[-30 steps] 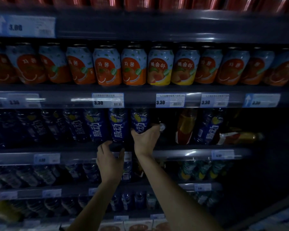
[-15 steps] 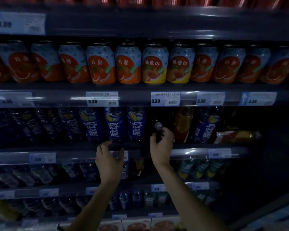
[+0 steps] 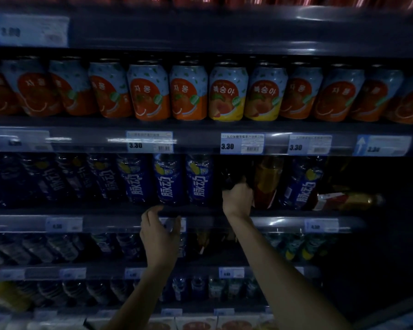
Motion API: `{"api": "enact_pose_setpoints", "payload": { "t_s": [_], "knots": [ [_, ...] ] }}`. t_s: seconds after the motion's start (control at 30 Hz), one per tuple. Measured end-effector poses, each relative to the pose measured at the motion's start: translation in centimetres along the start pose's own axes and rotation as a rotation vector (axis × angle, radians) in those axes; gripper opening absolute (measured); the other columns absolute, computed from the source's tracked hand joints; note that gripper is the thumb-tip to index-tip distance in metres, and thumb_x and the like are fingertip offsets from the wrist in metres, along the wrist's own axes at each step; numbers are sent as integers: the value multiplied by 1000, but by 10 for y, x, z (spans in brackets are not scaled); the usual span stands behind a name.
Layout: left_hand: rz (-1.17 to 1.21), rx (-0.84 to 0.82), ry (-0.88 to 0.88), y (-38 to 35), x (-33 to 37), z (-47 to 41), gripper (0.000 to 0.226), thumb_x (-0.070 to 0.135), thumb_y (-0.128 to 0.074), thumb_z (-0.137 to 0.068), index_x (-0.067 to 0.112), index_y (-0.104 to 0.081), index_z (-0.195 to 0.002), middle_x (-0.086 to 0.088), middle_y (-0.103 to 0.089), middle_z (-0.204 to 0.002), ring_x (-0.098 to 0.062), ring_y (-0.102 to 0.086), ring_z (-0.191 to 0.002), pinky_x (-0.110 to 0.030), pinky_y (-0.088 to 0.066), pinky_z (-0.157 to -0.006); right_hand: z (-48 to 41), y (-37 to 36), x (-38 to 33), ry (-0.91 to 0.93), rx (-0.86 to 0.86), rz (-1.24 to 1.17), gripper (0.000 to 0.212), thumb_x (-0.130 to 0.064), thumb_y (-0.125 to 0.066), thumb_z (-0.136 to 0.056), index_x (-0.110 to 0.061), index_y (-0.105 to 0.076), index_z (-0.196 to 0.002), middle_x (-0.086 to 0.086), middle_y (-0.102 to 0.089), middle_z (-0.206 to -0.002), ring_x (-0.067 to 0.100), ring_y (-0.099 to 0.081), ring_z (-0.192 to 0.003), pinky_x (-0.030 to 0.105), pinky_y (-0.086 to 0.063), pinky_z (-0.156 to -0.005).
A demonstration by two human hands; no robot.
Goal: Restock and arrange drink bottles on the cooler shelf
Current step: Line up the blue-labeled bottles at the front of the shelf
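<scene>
1. The right hand (image 3: 237,198) is wrapped round a dark bottle (image 3: 230,178) on the middle cooler shelf (image 3: 105,221), centre-right of the frame. The bottle sits in the gap between the blue bottles (image 3: 199,184) and an amber bottle (image 3: 267,182). It is too dim to read its label. I'd say this bottle is being set into the row.
2. The left hand (image 3: 160,232) hangs at the shelf lip, lower centre, fingers loosely curled and holding nothing. The two hands are well apart.
3. Next, by my guess, the bottle needs standing upright and its label turning forward, flush with its neighbours. At the right end a fallen bottle (image 3: 348,201) lies on its side and wants righting.
4. The blue labels read "脉动".
5. On the shelf above, the orange cans (image 3: 149,94) say "자몽" and the two yellow cans (image 3: 228,94) say "복숭아".
6. The price tags (image 3: 242,146) under the cans show 3.30. A blurred tag (image 3: 29,32) at upper left looks like 3.00. The lower tags are unreadable.
</scene>
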State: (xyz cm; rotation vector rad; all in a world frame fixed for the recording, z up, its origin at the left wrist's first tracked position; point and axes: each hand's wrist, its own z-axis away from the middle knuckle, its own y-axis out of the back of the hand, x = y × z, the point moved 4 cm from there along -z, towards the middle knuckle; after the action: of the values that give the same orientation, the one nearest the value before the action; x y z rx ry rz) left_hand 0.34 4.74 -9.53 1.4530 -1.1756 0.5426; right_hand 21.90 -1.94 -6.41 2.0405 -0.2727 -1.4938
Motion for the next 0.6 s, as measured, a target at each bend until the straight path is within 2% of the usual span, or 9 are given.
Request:
{"api": "enact_pose_setpoints", "payload": {
  "t_s": [0.1,0.27,0.5,0.6],
  "knots": [
    [-19,7,-4,1,1,0,43,29,-65,-90,18,-44,-126,-5,-42,-132,-27,-45,-115,-53,-39,-96,1,-1,0,-23,30,-26,33,-17,-71,-82,-5,-60,-111,17,-70,-98,34,-67,-92,31,-50,-70],
    [-38,12,-2,1,0,-1,42,29,-66,-89,19,-45,-124,-5,-43,-131,-27,-45,-116,-53,-38,-97,5,0,1,9,77,-71,22,-15,-74,-80,-5,-66,-98,14,-70,-90,29,-68,-84,22,-44,-63],
    [-53,6,-9,0,2,0,43,28,-68,-88,15,-47,-123,-9,-46,-130,-31,-49,-114,-53,-41,-94,16,9,1,95,99,-40,25,-18,-77,-78,-4,-66,-96,13,-69,-97,28,-66,-89,21,-41,-68],
    [-59,-7,-7,1,3,0,45,28,-68,-88,14,-47,-124,-9,-45,-131,-32,-49,-115,-52,-42,-94,24,14,1,108,108,-35,23,-19,-76,-79,-3,-65,-92,14,-70,-93,28,-67,-87,21,-41,-67]
  ]
}}
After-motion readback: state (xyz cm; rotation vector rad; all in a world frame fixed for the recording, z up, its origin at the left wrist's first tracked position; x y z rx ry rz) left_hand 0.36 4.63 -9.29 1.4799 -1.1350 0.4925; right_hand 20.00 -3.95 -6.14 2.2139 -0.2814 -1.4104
